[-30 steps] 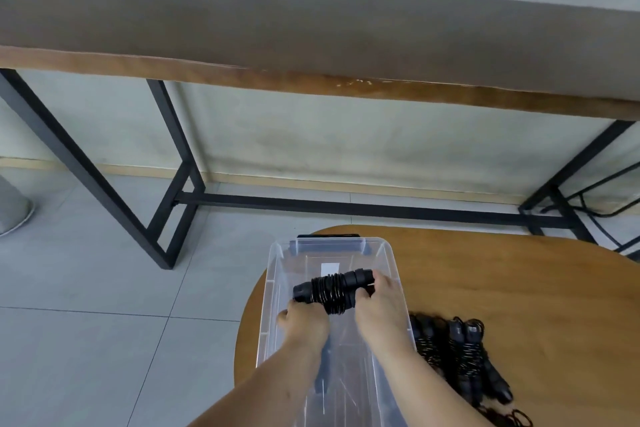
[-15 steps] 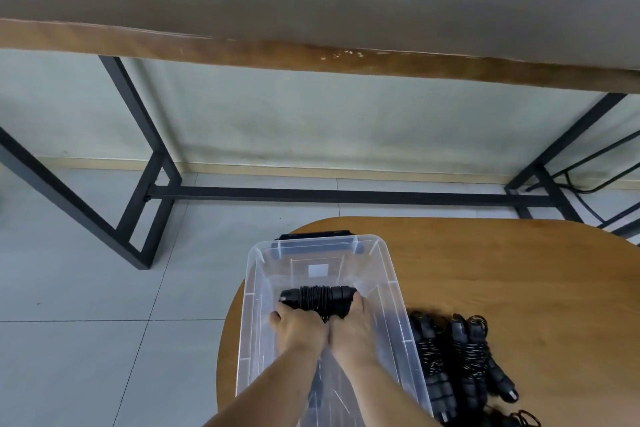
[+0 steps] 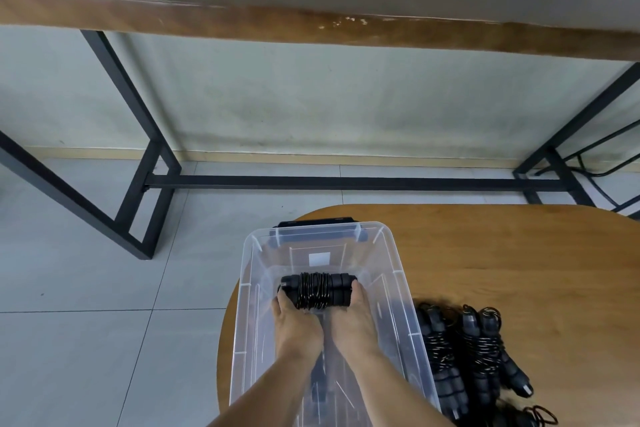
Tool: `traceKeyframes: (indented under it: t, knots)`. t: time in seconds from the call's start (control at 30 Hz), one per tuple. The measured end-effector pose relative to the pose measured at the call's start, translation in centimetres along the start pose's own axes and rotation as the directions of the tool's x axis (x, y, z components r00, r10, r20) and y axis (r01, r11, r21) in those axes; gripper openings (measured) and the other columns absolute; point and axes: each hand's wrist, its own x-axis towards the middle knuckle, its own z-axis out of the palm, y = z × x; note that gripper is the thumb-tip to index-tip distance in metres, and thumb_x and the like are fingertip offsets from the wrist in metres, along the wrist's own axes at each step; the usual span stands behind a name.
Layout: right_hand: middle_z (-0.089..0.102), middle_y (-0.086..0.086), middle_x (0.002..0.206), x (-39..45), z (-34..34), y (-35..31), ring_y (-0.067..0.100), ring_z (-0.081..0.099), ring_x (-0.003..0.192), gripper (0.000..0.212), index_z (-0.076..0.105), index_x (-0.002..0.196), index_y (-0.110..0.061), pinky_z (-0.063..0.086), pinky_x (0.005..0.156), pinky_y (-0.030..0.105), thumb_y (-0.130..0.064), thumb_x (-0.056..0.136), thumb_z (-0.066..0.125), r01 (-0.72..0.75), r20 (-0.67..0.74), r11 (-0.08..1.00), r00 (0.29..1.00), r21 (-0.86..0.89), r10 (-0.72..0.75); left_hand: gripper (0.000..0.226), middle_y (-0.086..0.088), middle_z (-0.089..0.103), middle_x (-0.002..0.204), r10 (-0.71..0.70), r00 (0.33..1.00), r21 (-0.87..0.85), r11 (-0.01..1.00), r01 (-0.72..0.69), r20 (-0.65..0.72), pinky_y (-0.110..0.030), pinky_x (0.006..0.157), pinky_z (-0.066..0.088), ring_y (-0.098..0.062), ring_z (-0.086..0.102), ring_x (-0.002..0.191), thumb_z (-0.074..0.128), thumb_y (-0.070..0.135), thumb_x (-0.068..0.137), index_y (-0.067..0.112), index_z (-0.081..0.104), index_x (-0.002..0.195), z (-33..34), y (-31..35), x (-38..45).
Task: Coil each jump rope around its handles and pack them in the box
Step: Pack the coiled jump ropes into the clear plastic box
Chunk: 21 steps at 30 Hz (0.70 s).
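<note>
Clasping the coiled jump rope (image 3: 318, 290) from both ends, the left hand (image 3: 295, 322) and right hand (image 3: 354, 317) hold it low inside the clear box (image 3: 393, 255) on the counter (image 3: 502, 253); more coiled ropes (image 3: 474, 360) lie just beside the box.

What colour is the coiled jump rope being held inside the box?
Black, handles and cord alike: coiled jump rope, seen in the head view.

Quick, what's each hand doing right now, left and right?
Left hand: closed on the coiled jump rope, inside the clear box.
Right hand: closed on the same rope's other end.
</note>
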Motion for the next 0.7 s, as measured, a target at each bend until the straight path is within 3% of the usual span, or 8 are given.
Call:
traceKeyframes:
  t: [0.2, 0.33, 0.4, 0.47, 0.63, 0.7]
  knots:
    - [0.003, -0.009, 0.165, 0.0, -0.2, -0.7, 0.013, 0.007, 0.152, 0.076, 0.005, 0.159, -0.022, 0.012, 0.121, 0.028, -0.007, 0.095, 0.043, 0.028, 0.045, 0.996, 0.999, -0.080, -0.024, 0.070, 0.009, -0.007, 0.165, 0.013, 0.997, 0.101, 0.995, -0.020, 0.071, -0.032, 0.107, 0.041, -0.026, 0.038, 0.141, 0.035, 0.000, 0.096, 0.015, 0.006, 0.159, -0.2, 0.3, -0.7]
    - [0.002, -0.007, 0.165, -0.4, -0.1, -1.2, 0.014, 0.010, 0.152, 0.074, 0.005, 0.159, -0.021, 0.015, 0.121, 0.027, -0.006, 0.095, 0.040, 0.029, 0.038, 0.994, 0.999, -0.102, -0.025, 0.068, 0.003, -0.010, 0.165, 0.008, 0.998, 0.111, 0.994, -0.015, 0.063, -0.030, 0.109, 0.038, -0.024, 0.034, 0.143, 0.036, -0.002, 0.098, 0.014, 0.008, 0.158, -0.8, 1.2, -1.4]
    - [0.018, -0.003, 0.163, -1.2, -0.2, -1.7, 0.018, 0.023, 0.149, 0.071, 0.016, 0.158, -0.021, 0.025, 0.119, 0.030, -0.006, 0.093, 0.041, 0.026, 0.024, 0.998, 0.999, -0.065, -0.024, 0.065, -0.001, -0.001, 0.165, 0.014, 0.999, 0.119, 0.993, -0.020, 0.048, -0.030, 0.110, 0.036, -0.025, 0.032, 0.145, 0.038, -0.003, 0.097, 0.011, 0.016, 0.156, -1.1, 1.6, -1.9]
    - [0.043, -0.002, 0.150, -2.6, -0.7, -2.4, 0.021, 0.044, 0.137, 0.064, 0.035, 0.150, -0.025, 0.041, 0.104, 0.027, -0.005, 0.089, 0.043, 0.024, 0.026, 0.999, 0.999, 0.029, -0.025, 0.059, -0.003, 0.022, 0.160, 0.040, 0.999, 0.079, 0.996, -0.041, 0.005, -0.032, 0.105, 0.040, -0.025, 0.043, 0.135, 0.040, -0.003, 0.095, 0.011, 0.033, 0.151, -1.2, 1.7, -2.4]
    - [0.056, -0.004, 0.138, -7.3, -3.8, -4.1, 0.012, 0.052, 0.124, 0.044, 0.054, 0.138, -0.022, 0.037, 0.092, 0.015, -0.009, 0.098, 0.040, 0.135, 0.041, 0.988, 0.989, 0.079, -0.139, 0.033, -0.005, 0.061, 0.124, 0.203, 0.979, 0.029, 0.979, -0.203, -0.017, -0.043, 0.095, 0.048, -0.025, 0.058, 0.108, 0.046, 0.011, 0.096, 0.017, 0.061, 0.124, -1.8, 2.9, -4.9]
    - [0.064, -0.006, 0.124, -9.5, -5.9, -4.4, 0.007, 0.057, 0.108, 0.035, 0.063, 0.126, -0.023, 0.040, 0.083, 0.008, -0.014, 0.100, 0.042, 0.208, -0.003, 0.973, 0.978, 0.099, -0.209, 0.023, 0.002, 0.066, 0.106, 0.275, 0.962, 0.003, 0.962, -0.275, 0.009, -0.036, 0.082, 0.049, -0.021, 0.062, 0.097, 0.047, 0.018, 0.098, 0.023, 0.065, 0.112, -1.9, 3.8, -6.7]
